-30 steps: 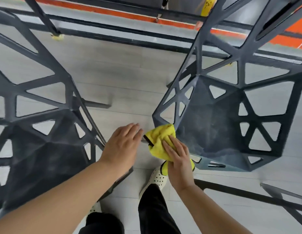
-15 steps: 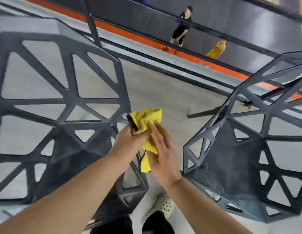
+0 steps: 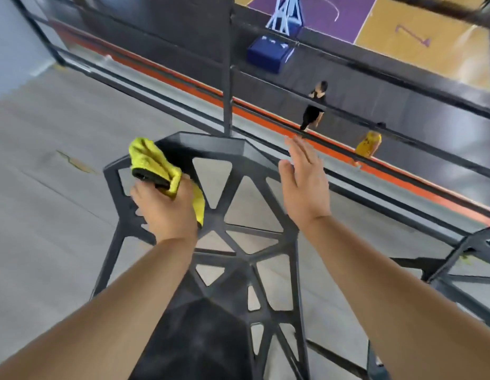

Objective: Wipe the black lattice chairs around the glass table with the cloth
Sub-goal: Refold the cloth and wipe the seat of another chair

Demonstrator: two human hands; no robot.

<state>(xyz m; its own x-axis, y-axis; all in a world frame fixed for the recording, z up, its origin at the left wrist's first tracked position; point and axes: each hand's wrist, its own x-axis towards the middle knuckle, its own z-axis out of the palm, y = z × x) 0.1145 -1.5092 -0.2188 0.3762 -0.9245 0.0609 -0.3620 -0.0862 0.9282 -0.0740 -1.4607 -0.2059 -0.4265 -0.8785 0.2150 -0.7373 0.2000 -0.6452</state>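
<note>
A black lattice chair (image 3: 238, 250) stands in front of me, its backrest rising toward the railing. My left hand (image 3: 165, 207) grips the yellow cloth (image 3: 153, 165) and holds it against the backrest's upper left corner. My right hand (image 3: 304, 182) hovers with straight fingers by the backrest's upper right edge and holds nothing; whether it touches the frame I cannot tell. The chair's dark seat fills the lower middle of the view.
Part of a second black lattice chair (image 3: 463, 272) shows at the right edge. A black metal railing (image 3: 227, 78) runs behind the chairs, with a sports court and two people (image 3: 315, 108) below. Grey floor lies to the left.
The cloth has passed from both hands into my left hand alone. The view swung from between two chairs to the left chair's backrest, and my right hand came off the cloth and spread flat.
</note>
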